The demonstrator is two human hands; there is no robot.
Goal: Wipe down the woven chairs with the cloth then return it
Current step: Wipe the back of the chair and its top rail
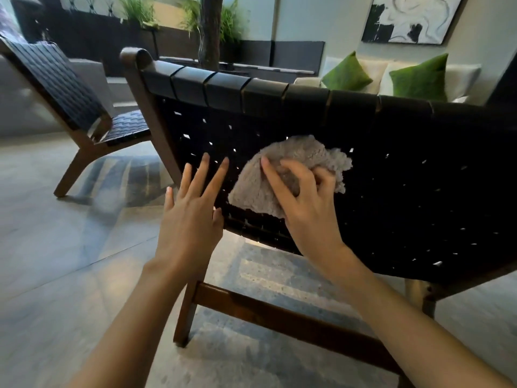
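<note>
At 10 o'clock: 2nd woven chair point(70, 85), well apart. Centre: left hand point(190, 219) flat, fingers straight and spread, against back of near woven chair point(405, 177), holding nothing. At its 3 o'clock: right hand point(307, 211), fingers curled, grips bunched grey cloth point(282, 169) against the weave. 1 o'clock: 2 green cushions point(347, 72).

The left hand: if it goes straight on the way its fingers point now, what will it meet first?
Probably the black woven back of the near wooden chair: the open left hand aims its straight fingers at the weave, beside the fluffy grey cloth. Whether they touch it now is unclear.
</note>
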